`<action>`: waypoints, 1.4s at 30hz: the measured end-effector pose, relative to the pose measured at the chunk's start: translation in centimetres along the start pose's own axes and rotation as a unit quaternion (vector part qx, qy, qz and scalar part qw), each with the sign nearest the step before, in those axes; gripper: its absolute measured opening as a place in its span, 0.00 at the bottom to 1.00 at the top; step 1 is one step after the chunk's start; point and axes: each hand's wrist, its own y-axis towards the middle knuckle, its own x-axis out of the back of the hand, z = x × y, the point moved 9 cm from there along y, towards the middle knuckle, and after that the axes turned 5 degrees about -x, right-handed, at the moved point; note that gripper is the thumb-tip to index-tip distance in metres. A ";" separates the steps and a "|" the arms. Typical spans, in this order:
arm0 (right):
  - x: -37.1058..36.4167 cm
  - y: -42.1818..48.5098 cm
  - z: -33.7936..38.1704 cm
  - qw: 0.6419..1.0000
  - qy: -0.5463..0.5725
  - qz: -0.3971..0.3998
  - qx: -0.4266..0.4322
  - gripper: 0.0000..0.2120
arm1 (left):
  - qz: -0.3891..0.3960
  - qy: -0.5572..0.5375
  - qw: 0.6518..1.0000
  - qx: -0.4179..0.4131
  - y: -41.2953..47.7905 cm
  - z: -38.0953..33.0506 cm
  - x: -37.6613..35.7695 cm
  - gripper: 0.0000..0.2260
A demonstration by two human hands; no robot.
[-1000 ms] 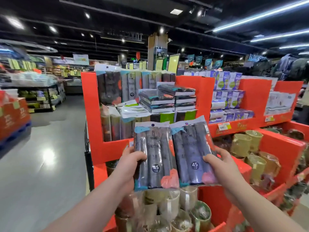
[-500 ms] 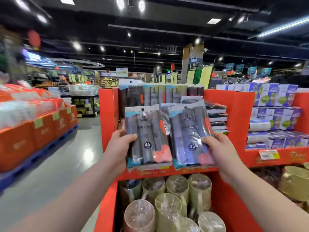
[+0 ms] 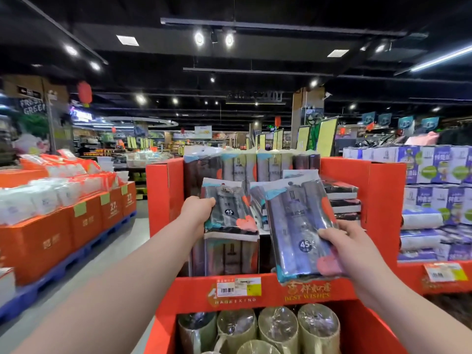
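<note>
Dark pack (image 3: 231,210), seemingly rolls, left hand (image 3: 196,209) gripping, bluish pack (image 3: 297,226), right hand (image 3: 344,242) gripping

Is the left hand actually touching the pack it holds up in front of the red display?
Touching. The head view shows the left hand gripping the left pack by its left edge, thumb lying across its front.

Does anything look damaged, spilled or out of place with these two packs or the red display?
Nothing looks damaged or spilled. The left hand grips the left pack and the right hand the right pack, both slightly tilted. In the red display, upright packs stand beside a flat stack.
</note>
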 end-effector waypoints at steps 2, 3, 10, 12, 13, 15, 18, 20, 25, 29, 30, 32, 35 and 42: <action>0.2 0.2 -0.3 1.000 -0.004 0.003 0.000 0.17 | -0.003 0.011 1.000 -0.003 0.9 -0.1 -0.5 0.07; 0.2 0.3 -0.4 1.000 -0.004 0.004 0.000 0.17 | -0.002 0.003 1.000 0.007 1.3 0.1 -0.8 0.07; 0.0 0.2 -0.5 1.000 -0.020 0.001 -0.009 0.23 | 0.015 0.149 0.988 -0.023 3.2 0.1 -1.9 0.21; -0.3 0.1 -0.1 1.000 -0.030 0.000 -0.007 0.21 | 0.028 0.250 0.964 -0.090 2.8 -0.9 -2.3 0.24; -0.4 0.3 0.0 1.000 -0.026 0.001 -0.006 0.18 | 0.038 0.304 0.942 -0.133 2.4 -1.5 -2.6 0.24; -0.7 0.3 0.6 1.000 -0.015 0.001 -0.002 0.13 | 0.067 0.385 0.897 -0.208 1.1 -2.3 -3.4 0.24; -1.8 0.4 2.0 1.000 0.004 0.022 0.001 0.11 | 0.118 0.532 0.783 -0.300 -1.0 -2.0 -4.3 0.27; -2.8 0.8 3.1 0.999 0.009 0.032 0.008 0.08 | 0.140 0.601 0.714 -0.330 -2.4 -1.3 -4.4 0.26; -7.2 3.2 5.4 0.997 -0.021 0.054 0.042 0.17 | 0.096 0.434 0.834 -0.327 -3.1 -2.6 -1.9 0.21; -11.2 4.7 6.2 0.995 -0.056 0.072 0.046 0.40 | 0.115 0.363 0.857 -0.348 -4.3 -4.5 -1.3 0.30; -12.0 5.1 6.2 0.995 -0.058 0.076 0.041 0.39 | 0.141 0.363 0.854 -0.345 -4.7 -4.5 -1.6 0.37; -13.5 5.6 6.1 0.995 -0.055 0.081 0.032 0.31 | 0.176 0.387 0.843 -0.329 -5.3 -4.2 -2.1 0.46; -15.2 6.5 5.6 0.995 -0.045 0.084 0.011 0.24 | 0.179 0.450 0.813 -0.322 -5.4 -3.8 -2.7 0.42; -16.6 6.9 7.7 0.965 -0.234 0.095 0.065 0.12 | 0.150 0.445 0.829 -0.303 -4.3 -4.0 -2.6 0.34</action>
